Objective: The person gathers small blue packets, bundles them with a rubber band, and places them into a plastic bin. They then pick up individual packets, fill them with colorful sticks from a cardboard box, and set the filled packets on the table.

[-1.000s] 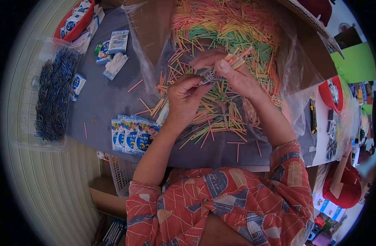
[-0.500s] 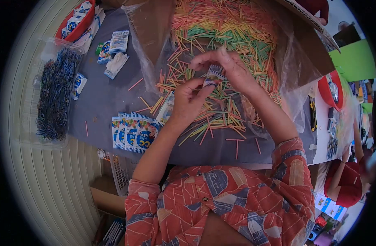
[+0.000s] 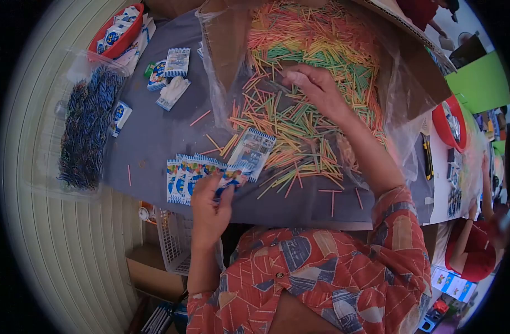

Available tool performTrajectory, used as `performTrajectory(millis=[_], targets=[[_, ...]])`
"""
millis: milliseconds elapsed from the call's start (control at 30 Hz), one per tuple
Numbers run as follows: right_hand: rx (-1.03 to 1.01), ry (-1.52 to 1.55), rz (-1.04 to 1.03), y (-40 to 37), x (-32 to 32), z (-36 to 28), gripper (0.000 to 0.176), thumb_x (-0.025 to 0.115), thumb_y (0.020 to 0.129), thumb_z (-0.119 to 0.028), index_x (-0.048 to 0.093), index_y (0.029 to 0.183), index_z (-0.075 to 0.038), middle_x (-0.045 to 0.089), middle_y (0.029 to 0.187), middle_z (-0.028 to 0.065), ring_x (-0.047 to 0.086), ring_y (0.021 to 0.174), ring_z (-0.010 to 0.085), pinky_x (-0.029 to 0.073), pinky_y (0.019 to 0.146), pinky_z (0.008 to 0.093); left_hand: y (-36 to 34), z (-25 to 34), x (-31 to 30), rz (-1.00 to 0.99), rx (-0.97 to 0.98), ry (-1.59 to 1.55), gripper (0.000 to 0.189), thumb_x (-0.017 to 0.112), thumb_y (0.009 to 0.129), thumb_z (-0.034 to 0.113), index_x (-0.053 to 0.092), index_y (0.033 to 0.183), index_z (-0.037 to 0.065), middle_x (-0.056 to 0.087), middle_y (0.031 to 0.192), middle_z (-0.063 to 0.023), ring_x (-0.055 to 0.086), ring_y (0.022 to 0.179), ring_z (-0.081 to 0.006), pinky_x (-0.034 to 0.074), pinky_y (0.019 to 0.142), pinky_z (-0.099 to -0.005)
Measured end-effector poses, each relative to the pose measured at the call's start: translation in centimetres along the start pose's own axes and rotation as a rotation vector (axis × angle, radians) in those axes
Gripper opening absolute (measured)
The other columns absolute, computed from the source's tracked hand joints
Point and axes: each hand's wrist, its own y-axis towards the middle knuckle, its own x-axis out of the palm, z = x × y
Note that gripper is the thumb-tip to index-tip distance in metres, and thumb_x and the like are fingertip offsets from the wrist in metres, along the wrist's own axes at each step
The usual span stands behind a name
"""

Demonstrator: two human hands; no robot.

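Observation:
My left hand [image 3: 208,209] is closed on a small blue-and-white printed packet [image 3: 231,179]. It is right beside a fanned row of similar packets [image 3: 189,181] near the table's front edge. Another packet [image 3: 252,151] lies back side up behind the held one. Over a heap of thin coloured sticks [image 3: 305,131] in yellow, green, orange and pink hovers my right hand [image 3: 320,93]. Its fingers are curled together, and whatever they may hold cannot be made out.
A clear plastic tray [image 3: 52,161] of dark twisted strands stands left. Behind it is a red bowl [image 3: 124,44] of packets. A cardboard box [image 3: 416,72] lined with plastic holds the sticks. A cutter knife [image 3: 427,158] lies right. Another person [image 3: 472,250] sits at far right.
My left hand has moved down and left with the packet, to the fanned row. My right hand has parted from the packet and is now alone over the sticks. The camera view has shifted slightly.

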Motion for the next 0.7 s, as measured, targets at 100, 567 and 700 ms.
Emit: performTrajectory(millis=[100,567,700], targets=[[-0.172,-1.425,0.006,3.5,-2.2,2.2,0.042,0.058,0.094,-0.044,0.069,0.112,-0.008,0.071,0.105,0.0109,0.061,0.108,0.0283,0.044,0.094,0.0438,0.1,0.4,-0.9,0.202,0.014,0.638,0.041,0.070,0.081,0.003,0.061,0.121,0.000,0.061,0.106,-0.0167,0.057,0.096,-0.0313,0.044,0.089,-0.0417],[0.391,-1.499,-0.185,15.4,0.9,7.1,0.049,0.064,0.083,-0.039,0.064,0.120,-0.007,0.059,0.131,0.0161,0.051,0.126,0.0295,0.039,0.097,0.0581,6.3,1.0,7.5,-0.004,0.238,0.689,0.029,0.072,0.077,0.017,0.066,0.100,0.000,0.055,0.095,-0.0120,0.056,0.091,-0.0307,0.050,0.073,-0.0433],[0.204,-1.379,-0.220,14.9,0.1,8.2,0.046,0.059,0.086,-0.037,0.064,0.119,-0.005,0.062,0.127,0.0187,0.059,0.120,0.0293,0.043,0.095,0.0542,6.1,0.0,8.2,0.062,0.322,0.800,0.024,0.070,0.073,0.011,0.066,0.092,-0.001,0.055,0.090,-0.0118,0.058,0.080,-0.0289,0.051,0.061,-0.0377]])
